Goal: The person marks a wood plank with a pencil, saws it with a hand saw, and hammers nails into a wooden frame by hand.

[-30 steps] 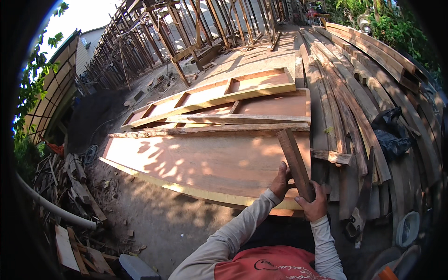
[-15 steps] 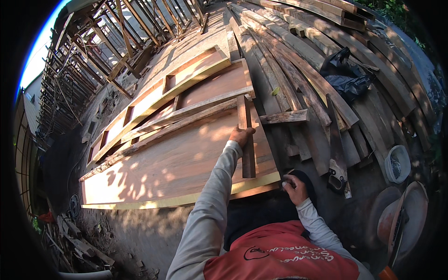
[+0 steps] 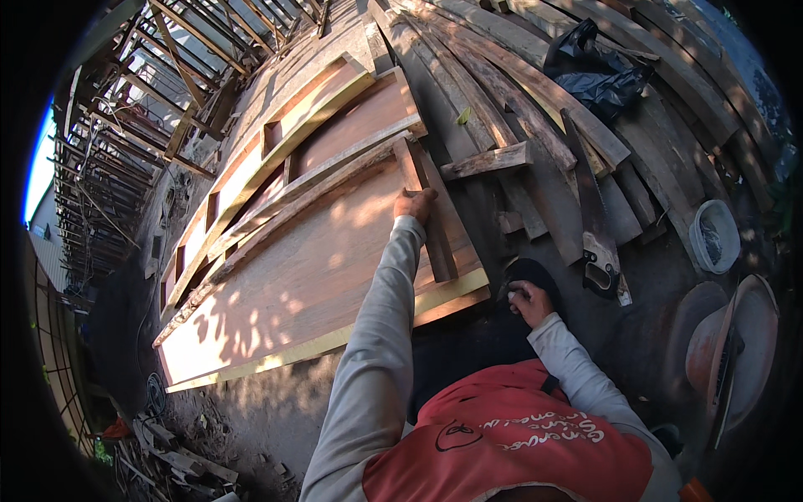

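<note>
Left grip [image 3: 416,206] around short board [image 3: 439,249]

The left hand [image 3: 416,206] is gripping 1 short board [image 3: 439,251] across the wide panel [image 3: 318,268]; the right hand [image 3: 530,303] is hanging, fingers bent, by 1 knee [image 3: 542,274], while 1 handsaw [image 3: 590,213] is lying on planks [image 3: 548,213].

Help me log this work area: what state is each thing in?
Plywood panel, partly sunlit
Left hand, closed around the short timber
Short timber, gripped, over the panel's right end
Right hand, partly curled, contents unclear
Handsaw, resting unheld
Black plastic bag, crumpled
Plastic tub, uncovered, contents unclear
</note>
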Motion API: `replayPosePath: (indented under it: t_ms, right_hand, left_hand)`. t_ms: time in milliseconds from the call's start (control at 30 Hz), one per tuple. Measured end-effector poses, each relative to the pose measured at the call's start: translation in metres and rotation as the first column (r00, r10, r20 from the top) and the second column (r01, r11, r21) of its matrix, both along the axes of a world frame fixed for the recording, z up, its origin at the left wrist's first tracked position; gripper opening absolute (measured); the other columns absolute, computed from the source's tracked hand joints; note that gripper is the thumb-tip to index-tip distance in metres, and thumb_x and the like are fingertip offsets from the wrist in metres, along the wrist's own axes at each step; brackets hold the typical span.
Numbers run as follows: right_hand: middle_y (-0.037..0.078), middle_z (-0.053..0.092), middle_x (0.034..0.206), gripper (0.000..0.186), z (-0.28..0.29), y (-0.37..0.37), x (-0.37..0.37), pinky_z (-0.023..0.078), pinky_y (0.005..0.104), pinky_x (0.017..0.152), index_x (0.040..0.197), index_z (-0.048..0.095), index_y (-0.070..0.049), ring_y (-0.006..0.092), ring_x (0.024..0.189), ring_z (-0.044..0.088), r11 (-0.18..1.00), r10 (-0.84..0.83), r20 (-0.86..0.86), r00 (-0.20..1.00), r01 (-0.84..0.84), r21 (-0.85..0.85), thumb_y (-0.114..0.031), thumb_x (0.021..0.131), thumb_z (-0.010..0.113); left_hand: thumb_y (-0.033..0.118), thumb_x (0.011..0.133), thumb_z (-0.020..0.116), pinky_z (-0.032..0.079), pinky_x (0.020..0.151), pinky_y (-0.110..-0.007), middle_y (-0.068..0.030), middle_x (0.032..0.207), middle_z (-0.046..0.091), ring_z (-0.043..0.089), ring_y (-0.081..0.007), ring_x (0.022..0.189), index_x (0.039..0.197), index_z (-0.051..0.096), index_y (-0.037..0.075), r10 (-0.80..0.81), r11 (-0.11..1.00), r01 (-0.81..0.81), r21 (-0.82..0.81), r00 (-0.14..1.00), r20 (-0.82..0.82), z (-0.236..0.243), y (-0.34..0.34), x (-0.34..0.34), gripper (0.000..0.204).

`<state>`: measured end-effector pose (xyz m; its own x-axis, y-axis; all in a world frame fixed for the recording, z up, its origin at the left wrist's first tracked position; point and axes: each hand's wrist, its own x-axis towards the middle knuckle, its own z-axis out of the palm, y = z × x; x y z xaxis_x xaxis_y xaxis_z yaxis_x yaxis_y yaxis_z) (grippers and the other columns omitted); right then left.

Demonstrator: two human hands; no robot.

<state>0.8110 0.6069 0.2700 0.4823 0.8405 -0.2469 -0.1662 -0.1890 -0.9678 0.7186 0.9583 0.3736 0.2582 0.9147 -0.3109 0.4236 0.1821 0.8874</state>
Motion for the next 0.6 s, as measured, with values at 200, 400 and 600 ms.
replayPosePath:
  t_ms: [200, 400, 600]
  right_hand:
    - [0.004, 0.068, 0.085, 0.027, -0.017, 0.000, 0.008, 0.053, 0.0266, 0.066, 0.122, 0.067, 0.002, 0.0096, 0.072, 0.064, 0.999, -0.019, -0.016, 1.000, 0.018, -0.051, -0.009, 0.098, 0.065]
    - [0.005, 0.069, 0.085, 0.026, -0.015, 0.006, 0.018, 0.054, 0.0275, 0.067, 0.122, 0.067, 0.002, 0.0105, 0.072, 0.065, 0.998, -0.055, -0.050, 0.997, 0.054, -0.021, -0.010, 0.098, 0.065]
    - [0.011, 0.075, 0.093, 0.028, -0.007, -0.001, 0.056, 0.058, 0.0347, 0.073, 0.120, 0.069, -0.001, 0.0178, 0.073, 0.072, 0.997, 0.064, 0.192, 0.979, -0.071, 0.030, -0.018, 0.097, 0.066]
  left_hand:
    - [0.030, 0.073, 0.080, 0.060, 0.087, -0.041, -0.0215, 0.111, 0.074, 0.073, -0.0319, 0.100, 0.125, 0.065, -0.005, 0.007, 0.998, -0.002, 0.057, 0.997, -0.082, 0.001, -0.004, 0.018, 0.064]
    - [0.035, 0.071, 0.078, 0.058, 0.090, -0.043, -0.0270, 0.109, 0.074, 0.073, -0.0383, 0.100, 0.114, 0.069, -0.005, 0.055, 0.942, 0.060, 0.331, 0.943, -0.327, 0.007, 0.006, 0.039, 0.059]
    - [0.030, 0.068, 0.076, 0.060, 0.078, -0.043, -0.0193, 0.085, 0.076, 0.075, -0.0319, 0.080, 0.095, 0.070, -0.005, 0.117, 0.902, -0.042, 0.430, 0.982, -0.150, -0.038, 0.048, 0.046, 0.044]
